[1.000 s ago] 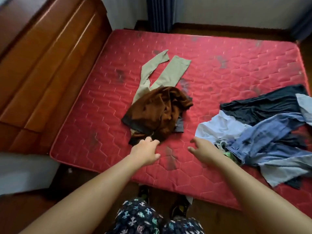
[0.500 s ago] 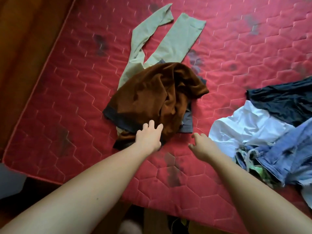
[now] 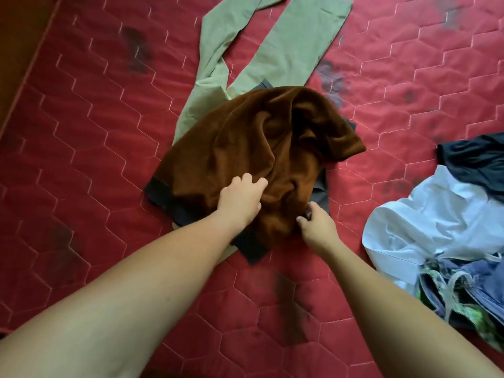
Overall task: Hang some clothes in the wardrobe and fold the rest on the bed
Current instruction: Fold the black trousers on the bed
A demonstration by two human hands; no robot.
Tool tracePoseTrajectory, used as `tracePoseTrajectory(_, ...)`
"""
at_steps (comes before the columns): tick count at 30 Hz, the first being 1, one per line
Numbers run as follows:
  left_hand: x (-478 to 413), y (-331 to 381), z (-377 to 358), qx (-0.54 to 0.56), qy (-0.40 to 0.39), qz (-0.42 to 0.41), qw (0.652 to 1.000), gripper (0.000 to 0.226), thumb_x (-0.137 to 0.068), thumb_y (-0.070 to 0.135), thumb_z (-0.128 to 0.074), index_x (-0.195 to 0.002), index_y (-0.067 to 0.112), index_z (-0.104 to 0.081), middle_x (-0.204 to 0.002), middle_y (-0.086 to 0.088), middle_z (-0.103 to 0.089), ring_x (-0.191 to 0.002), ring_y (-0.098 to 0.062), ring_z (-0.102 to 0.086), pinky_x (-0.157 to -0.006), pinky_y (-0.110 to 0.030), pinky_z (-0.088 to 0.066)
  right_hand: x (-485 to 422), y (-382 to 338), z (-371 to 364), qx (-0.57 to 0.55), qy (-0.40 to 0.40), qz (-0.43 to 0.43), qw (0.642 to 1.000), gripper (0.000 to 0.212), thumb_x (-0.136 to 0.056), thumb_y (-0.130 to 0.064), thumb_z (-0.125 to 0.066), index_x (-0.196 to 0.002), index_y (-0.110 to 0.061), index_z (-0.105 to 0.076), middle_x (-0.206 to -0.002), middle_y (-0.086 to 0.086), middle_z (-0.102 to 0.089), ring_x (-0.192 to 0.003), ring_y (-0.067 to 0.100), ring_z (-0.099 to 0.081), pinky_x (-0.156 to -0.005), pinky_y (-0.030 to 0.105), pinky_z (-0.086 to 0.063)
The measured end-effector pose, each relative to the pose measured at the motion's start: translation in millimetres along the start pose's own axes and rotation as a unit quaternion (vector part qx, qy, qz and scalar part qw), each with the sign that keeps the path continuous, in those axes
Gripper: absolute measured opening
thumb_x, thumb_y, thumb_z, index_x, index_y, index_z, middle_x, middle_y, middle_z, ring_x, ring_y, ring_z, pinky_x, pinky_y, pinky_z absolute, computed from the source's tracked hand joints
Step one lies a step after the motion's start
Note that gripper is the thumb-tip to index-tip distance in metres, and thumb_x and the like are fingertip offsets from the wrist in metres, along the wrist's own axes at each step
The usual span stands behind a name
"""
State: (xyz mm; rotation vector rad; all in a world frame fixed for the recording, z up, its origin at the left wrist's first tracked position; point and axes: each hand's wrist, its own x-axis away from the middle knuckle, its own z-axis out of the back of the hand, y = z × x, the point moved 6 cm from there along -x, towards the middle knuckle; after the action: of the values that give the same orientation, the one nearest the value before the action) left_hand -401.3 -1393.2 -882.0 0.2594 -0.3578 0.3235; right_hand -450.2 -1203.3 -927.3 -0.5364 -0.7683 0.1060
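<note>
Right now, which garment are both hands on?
The brown top, crumpled over the green trousers; the white shirt lies untouched to the right.

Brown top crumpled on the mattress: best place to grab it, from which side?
Probably the dark band on the near-left edge of the brown top, coming from the near side: it lies flat and exposed, while the middle is bunched over the green trousers.

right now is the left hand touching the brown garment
Touching. The head view shows the left hand on top of the brown garment, its fingers curled into the folds with no gap.
</note>
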Motion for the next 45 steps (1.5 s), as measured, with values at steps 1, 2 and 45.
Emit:
tracePoseTrajectory(1,1,-12,8,0.055,0.009,0.021,0.998,0.029,-0.092,0.018,-0.055,-0.119,0.024,-0.048,-0.109,-0.008,-0.05,-0.094,-0.031,-0.057,-0.075,-0.042,-0.052,0,-6,-1,-0.006,0.009,0.005,1.0,0.003,-0.095,-0.019,-0.059,-0.097,-0.018,-0.057,-0.089,0.002,-0.063,-0.087,0.026,-0.06,-0.069,0.035,-0.041)
tracePoseTrajectory(2,2,-25,17,0.106,0.019,0.047,0.993,0.025,-0.09,0.016,-0.053,-0.113,0.026,-0.049,-0.106,-0.006,-0.049,-0.088,-0.03,-0.057,-0.073,-0.041,-0.051,1,-13,-2,-0.017,0.015,0.006,1.0,0.008,-0.096,-0.021,-0.059,-0.089,-0.02,-0.056,-0.081,-0.001,-0.061,-0.081,0.023,-0.06,-0.064,0.035,-0.04)
tracePoseTrajectory(45,259,-55,553,0.782,0.049,-0.033,0.62,0.041,-0.093,0.017,-0.042,-0.053,0.025,-0.042,-0.057,0.004,-0.04,-0.05,-0.01,-0.039,-0.049,-0.025,-0.035,299,-418,206,-0.014,0.069,0.267,0.961,0.089,-0.068,-0.032,-0.09,-0.141,-0.024,-0.04,-0.139,0.008,-0.052,-0.133,0.028,-0.046,-0.108,0.045,-0.043)
